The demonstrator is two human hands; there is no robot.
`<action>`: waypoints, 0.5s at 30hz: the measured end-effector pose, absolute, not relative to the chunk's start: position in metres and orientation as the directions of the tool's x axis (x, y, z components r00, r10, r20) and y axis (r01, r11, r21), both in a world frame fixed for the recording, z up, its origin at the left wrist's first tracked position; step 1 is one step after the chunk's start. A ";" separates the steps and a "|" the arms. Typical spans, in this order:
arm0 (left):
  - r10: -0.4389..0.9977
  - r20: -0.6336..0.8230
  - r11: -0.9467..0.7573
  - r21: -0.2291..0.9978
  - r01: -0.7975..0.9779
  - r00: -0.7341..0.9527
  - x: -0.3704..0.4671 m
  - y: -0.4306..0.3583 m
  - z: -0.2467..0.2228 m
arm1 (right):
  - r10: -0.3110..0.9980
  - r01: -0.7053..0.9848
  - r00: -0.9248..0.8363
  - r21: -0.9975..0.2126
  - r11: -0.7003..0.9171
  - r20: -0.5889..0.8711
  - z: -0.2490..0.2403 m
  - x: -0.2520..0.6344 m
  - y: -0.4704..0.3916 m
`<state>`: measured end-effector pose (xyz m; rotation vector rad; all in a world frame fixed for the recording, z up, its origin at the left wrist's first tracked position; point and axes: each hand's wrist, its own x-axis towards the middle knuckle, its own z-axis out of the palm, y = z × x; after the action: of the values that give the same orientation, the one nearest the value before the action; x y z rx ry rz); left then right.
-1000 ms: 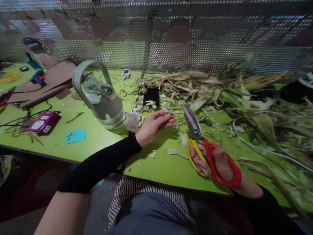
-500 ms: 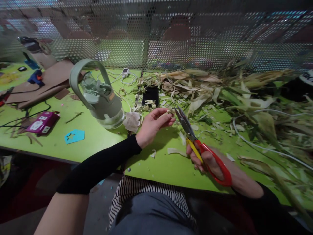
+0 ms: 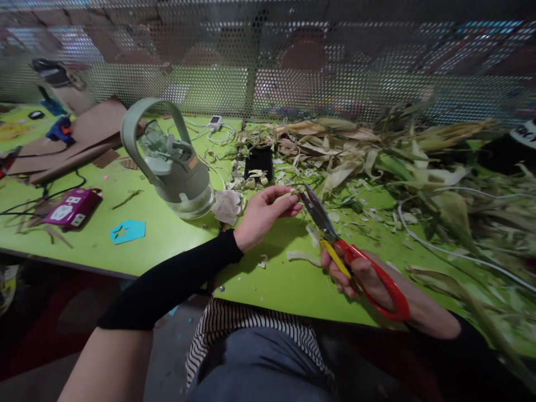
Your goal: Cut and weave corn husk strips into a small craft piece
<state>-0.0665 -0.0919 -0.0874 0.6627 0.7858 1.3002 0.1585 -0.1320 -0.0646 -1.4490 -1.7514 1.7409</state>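
Note:
My left hand (image 3: pixel 268 211) pinches a small pale piece of corn husk (image 3: pixel 298 191) between thumb and fingers above the green table. From the right, my right hand (image 3: pixel 352 273) grips a pair of scissors (image 3: pixel 321 215) with one red and one yellow handle. The blade tips are right beside the husk piece at my left fingertips; whether they touch it I cannot tell. Pale husk scraps (image 3: pixel 304 257) lie beneath, between the two hands. Behind my left hand rests a black phone (image 3: pixel 258 162) with shavings on it.
A heap of corn husks (image 3: pixel 444 173) covers the right side, crossed by a white cable (image 3: pixel 422 243). Left stand a green bottle (image 3: pixel 180 167), a crumpled pale flower-like piece (image 3: pixel 227 206), a blue cut-out (image 3: pixel 128 231) and a purple box (image 3: pixel 74 207). A perforated metal screen (image 3: pixel 201 72) closes the back.
The scissors and my right hand have shifted slightly right and down at the handles. Less of the husk piece shows past my left fingertips. My left hand has barely moved.

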 end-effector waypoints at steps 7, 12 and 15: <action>0.981 -0.162 0.193 0.789 -0.584 0.105 -0.066 -0.094 -0.084 | 0.799 0.471 -0.403 -0.849 -0.238 -0.447 -0.068 0.164 -0.129; 0.978 -0.167 0.207 0.782 -0.587 0.123 -0.067 -0.094 -0.085 | 0.826 0.470 -0.337 -0.840 -0.269 -0.453 -0.065 0.158 -0.129; 0.978 -0.170 0.210 0.780 -0.590 0.122 -0.067 -0.093 -0.085 | 0.822 0.434 -0.333 -0.849 -0.302 -0.462 -0.069 0.161 -0.128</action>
<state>-0.0671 -0.0933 -0.0850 0.6216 0.7766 1.2577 0.1611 -0.1281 -0.0694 -1.5765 -1.6162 1.6719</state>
